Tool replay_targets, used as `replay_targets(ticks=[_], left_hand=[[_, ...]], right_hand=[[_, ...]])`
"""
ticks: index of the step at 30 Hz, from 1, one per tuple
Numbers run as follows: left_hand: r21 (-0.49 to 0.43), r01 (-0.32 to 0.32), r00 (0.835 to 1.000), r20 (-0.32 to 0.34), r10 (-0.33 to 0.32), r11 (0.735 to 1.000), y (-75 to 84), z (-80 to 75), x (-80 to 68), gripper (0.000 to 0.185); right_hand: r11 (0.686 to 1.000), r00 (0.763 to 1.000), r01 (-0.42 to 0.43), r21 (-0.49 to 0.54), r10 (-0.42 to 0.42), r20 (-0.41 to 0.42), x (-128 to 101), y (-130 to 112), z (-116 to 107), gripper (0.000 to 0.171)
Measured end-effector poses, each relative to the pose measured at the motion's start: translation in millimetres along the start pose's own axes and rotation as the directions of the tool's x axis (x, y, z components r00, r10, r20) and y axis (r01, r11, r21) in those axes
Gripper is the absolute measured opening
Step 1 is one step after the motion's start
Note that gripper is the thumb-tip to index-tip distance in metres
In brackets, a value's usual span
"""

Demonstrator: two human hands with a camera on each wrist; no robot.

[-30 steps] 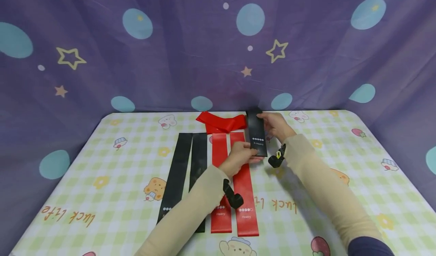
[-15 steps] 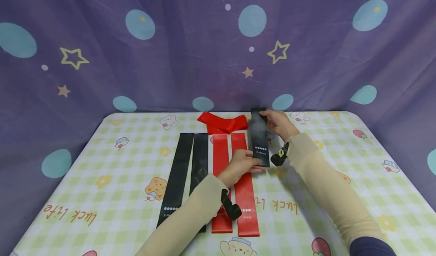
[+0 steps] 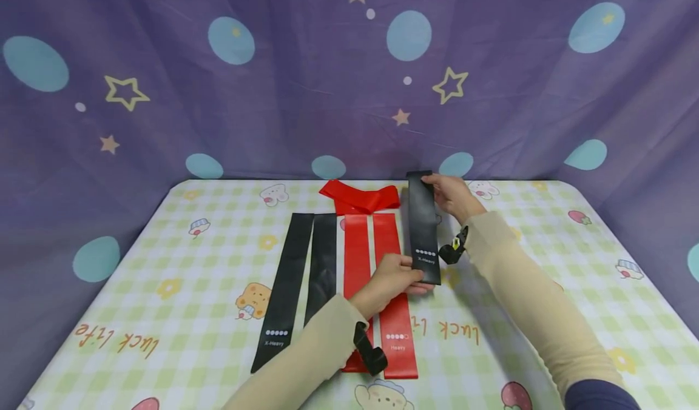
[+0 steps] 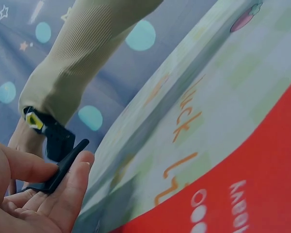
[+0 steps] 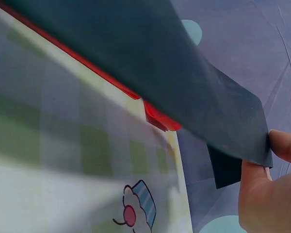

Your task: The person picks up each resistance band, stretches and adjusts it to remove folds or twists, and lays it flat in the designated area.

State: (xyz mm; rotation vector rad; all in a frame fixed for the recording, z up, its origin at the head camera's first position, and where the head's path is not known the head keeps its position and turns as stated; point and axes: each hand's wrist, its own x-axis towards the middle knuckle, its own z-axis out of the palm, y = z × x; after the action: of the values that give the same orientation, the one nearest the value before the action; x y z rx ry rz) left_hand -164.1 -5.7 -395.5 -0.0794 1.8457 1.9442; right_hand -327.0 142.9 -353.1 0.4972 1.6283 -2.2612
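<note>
Black flat rubber resistance band, printed "X-Heavy" near its close end, being held taut between both hands, long axis running from the far edge of the tabletop toward the person. Hanging just right of the two red "Heavy" bands lying flat in a row, nearly parallel to them. Left hand pinching the near end between thumb and fingers; right hand pinching the far end, thumb and fingertips clamped on its corner. Neither hand being plainly nearer, each gripping one end. Two more black flat bands lying left of the red pair, same heading. Crumpled red band sitting beyond the row, beside the held band's far end. Gap right of the red pair lying directly under the stretched band.
</note>
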Motion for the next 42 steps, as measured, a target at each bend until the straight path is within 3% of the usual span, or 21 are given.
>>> replay_targets(ticks=[5, 8, 9, 12, 15, 16, 21, 24, 28, 34, 42], left_hand=[[0.006, -0.012, 1.0, 0.022, 0.012, 1.0, -4.0, 2.1, -7.3, 0.026], [0.019, -0.015, 1.0, 0.026, 0.014, 1.0, -5.8, 3.7, -11.7, 0.026], [0.031, -0.016, 1.0, 0.026, 0.015, 0.999, -6.3, 4.6, -13.3, 0.026], [0.061, -0.013, 1.0, 0.025, 0.011, 0.998, -8.0, 8.0, -18.7, 0.024], [0.09, 0.005, 0.999, 0.034, -0.008, 0.996, -10.8, 12.1, -23.9, 0.02], [0.087, 0.012, 0.999, 0.04, -0.016, 0.996, -11.9, 13.3, -25.6, 0.019], [0.063, 0.035, 0.996, 0.081, -0.04, 0.997, -19.1, 17.7, -32.2, 0.018], [0.046, 0.045, 0.994, 0.1, -0.05, 0.998, -22.3, 19.4, -37.0, 0.017], [0.02, 0.046, 0.992, 0.116, -0.048, 0.999, -26.1, 22.3, -44.4, 0.018], [-0.01, 0.042, 0.992, 0.119, -0.041, 0.999, -32.9, 26.1, -54.2, 0.017], [-0.024, 0.07, 0.99, 0.121, -0.066, 0.997, -39.8, 28.3, -66.1, 0.018]], right_hand=[[1.0, 1.0, 0.007, -0.01, -0.007, -0.003, 6, 0, -1, 0.059], [0.999, 1.0, 0.028, 0.023, -0.028, 0.002, 26, 5, -10, 0.041], [0.997, 0.998, 0.048, 0.06, -0.05, 0.039, 40, 8, -18, 0.036], [0.996, 0.997, 0.054, 0.076, -0.058, 0.05, 50, 9, -24, 0.041], [0.998, 0.998, 0.049, 0.029, -0.05, 0.029, 36, 5, -19, 0.059], [0.999, 0.999, 0.031, -0.013, -0.031, -0.007, 22, 1, -12, 0.064], [0.998, 1.0, 0.021, -0.058, -0.02, 0.018, -1, -4, -7, 0.069], [0.996, 0.999, 0.044, -0.073, -0.044, 0.002, -1, -1, -8, 0.057], [0.992, 0.995, 0.095, -0.079, -0.096, -0.011, 4, 5, -12, 0.015], [0.982, 0.993, 0.113, -0.153, -0.117, -0.018, 6, 16, -17, 0.038], [0.97, 0.997, 0.076, -0.232, -0.075, 0.012, 12, 29, -22, 0.025]])
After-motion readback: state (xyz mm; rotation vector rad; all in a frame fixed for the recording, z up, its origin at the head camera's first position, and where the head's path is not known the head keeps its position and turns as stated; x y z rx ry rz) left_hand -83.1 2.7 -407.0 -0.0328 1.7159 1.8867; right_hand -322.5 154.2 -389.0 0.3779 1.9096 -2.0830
